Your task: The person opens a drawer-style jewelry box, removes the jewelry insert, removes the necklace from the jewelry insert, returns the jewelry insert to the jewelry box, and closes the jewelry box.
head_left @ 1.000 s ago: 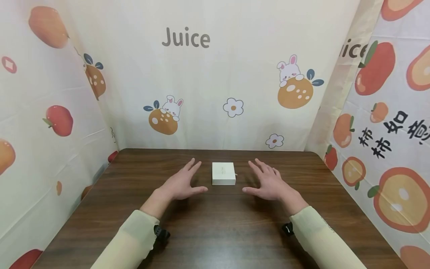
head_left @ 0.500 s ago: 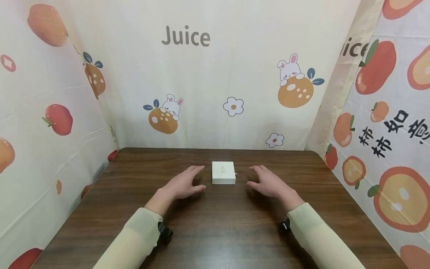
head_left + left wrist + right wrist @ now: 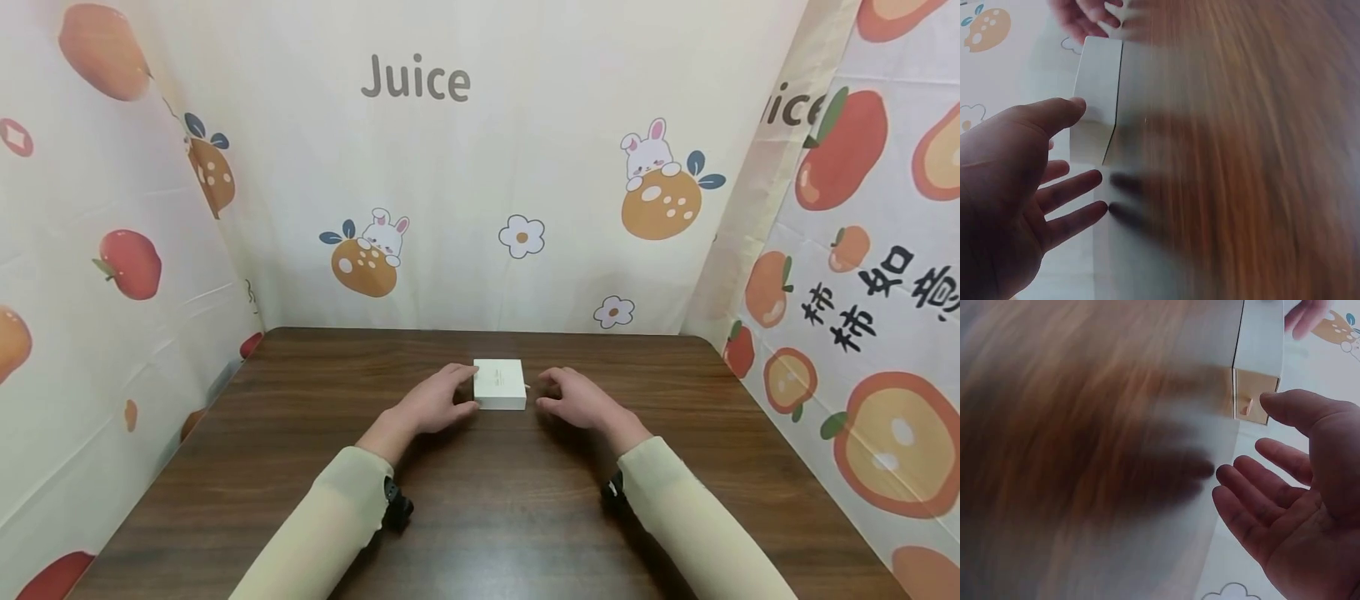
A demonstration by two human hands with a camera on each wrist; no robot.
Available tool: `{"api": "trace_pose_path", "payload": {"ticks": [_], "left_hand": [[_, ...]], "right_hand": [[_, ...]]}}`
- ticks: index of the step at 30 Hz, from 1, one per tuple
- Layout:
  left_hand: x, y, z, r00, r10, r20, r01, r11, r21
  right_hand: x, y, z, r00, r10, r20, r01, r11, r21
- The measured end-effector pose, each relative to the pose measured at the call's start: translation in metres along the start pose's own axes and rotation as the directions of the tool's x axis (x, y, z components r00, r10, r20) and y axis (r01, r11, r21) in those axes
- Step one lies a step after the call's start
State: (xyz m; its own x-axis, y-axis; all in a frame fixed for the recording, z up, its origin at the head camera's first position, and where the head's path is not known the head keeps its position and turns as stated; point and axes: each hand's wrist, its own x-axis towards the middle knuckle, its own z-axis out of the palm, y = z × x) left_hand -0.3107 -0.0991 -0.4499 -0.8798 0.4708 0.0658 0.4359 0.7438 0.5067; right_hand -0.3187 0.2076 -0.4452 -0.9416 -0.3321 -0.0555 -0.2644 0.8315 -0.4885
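A small white box (image 3: 498, 384) with faint lettering on its lid lies on the dark wooden table. My left hand (image 3: 436, 400) is at the box's left side, fingertips right at its edge. In the left wrist view its fingers (image 3: 1072, 190) are spread and fairly straight, and the thumb overlaps the box. To the right of the box, a narrow gap away, is my right hand (image 3: 576, 398), its fingers loosely bent and holding nothing. A small pale tab (image 3: 1245, 407) sticks out from the box's right end, facing the right hand.
The brown wood-grain table (image 3: 480, 517) extends on all sides of the box. Behind it hangs a cream curtain (image 3: 450, 167) printed with rabbits and flowers, and fruit-printed sheets (image 3: 862, 350) flank both sides. Dark wrist devices (image 3: 397, 505) sit at the sleeve cuffs.
Both hands have moved inward toward the box, the left reaching its left side. Their fingers, widely spread a second ago, are now more bent. The box has stayed in place.
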Motion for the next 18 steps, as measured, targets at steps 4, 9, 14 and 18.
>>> {"api": "trace_pose_path", "payload": {"ticks": [4,9,14,18], "left_hand": [[0.007,0.005,0.005,1.000,0.009,0.004,-0.009,1.000,0.014],[0.011,0.008,0.009,1.000,0.001,0.000,-0.001,0.999,0.050],[0.013,0.008,0.011,1.000,0.008,0.012,-0.009,0.998,0.056],[0.013,0.006,0.015,1.000,0.010,0.012,-0.010,1.000,0.027]], "right_hand": [[0.008,-0.004,0.004,1.000,0.008,-0.005,-0.007,1.000,0.017],[0.018,-0.007,0.009,1.000,0.008,-0.024,-0.007,1.000,0.025],[0.026,-0.011,0.013,0.999,0.031,-0.039,-0.030,0.998,0.050],[0.030,-0.013,0.018,0.997,0.052,-0.057,-0.049,0.997,0.060]]}}
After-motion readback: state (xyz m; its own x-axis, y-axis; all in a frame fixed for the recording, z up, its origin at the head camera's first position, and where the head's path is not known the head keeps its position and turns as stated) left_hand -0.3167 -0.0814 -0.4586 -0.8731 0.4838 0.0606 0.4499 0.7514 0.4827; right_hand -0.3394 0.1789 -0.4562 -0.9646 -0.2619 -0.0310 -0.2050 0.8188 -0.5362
